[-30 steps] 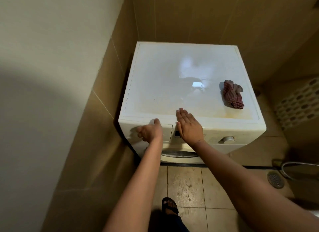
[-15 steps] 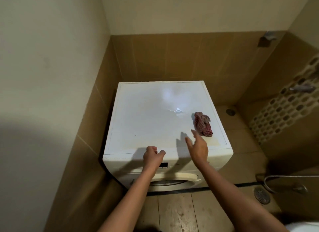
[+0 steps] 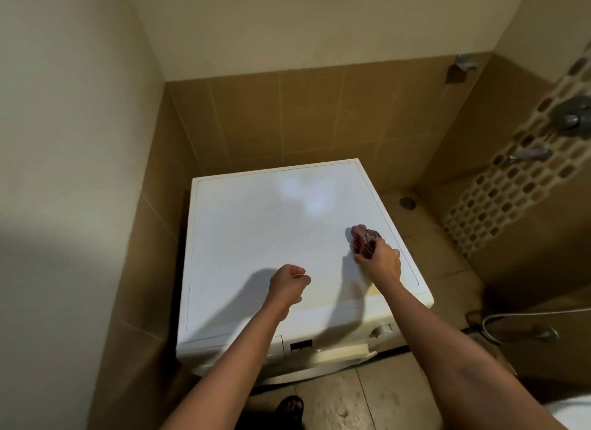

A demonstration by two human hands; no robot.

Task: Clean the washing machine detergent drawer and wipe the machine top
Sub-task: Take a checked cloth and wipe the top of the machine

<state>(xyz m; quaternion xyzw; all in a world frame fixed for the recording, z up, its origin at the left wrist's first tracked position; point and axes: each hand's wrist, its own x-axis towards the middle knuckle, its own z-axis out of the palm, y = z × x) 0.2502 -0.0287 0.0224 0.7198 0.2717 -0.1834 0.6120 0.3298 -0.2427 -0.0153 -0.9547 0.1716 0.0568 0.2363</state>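
**The cloth could slip off the side**

The right hand (image 3: 379, 263) has its fingers curled round the near end of the dark red cloth (image 3: 363, 236). The rest of the cloth sticks out past the fingertips and lies on the white machine top (image 3: 256, 231). The left hand (image 3: 287, 284) is a closed fist. I can see nothing in it. It hangs over the machine top, well apart from the cloth.

What could go wrong? The edge of the machine top is just beside the right hand, on its outer side. If the hand sweeps that way, the cloth could go over the edge and drop to the floor (image 3: 447, 256). Then it would pick up dirt.

The cloth is all scrunched up. A scrunched cloth rubs only a thin strip, so spots may get missed. There is a yellow mark (image 3: 372, 291) right by the right wrist, closer to the person than the cloth. A wipe that goes forward from the cloth would miss it.

The drawer (image 3: 276, 346) is on the front of the machine, below the left forearm, and it looks closed. I cannot tell if it is clean inside. If the top is wiped first, drips from the drawer could dirty it again.
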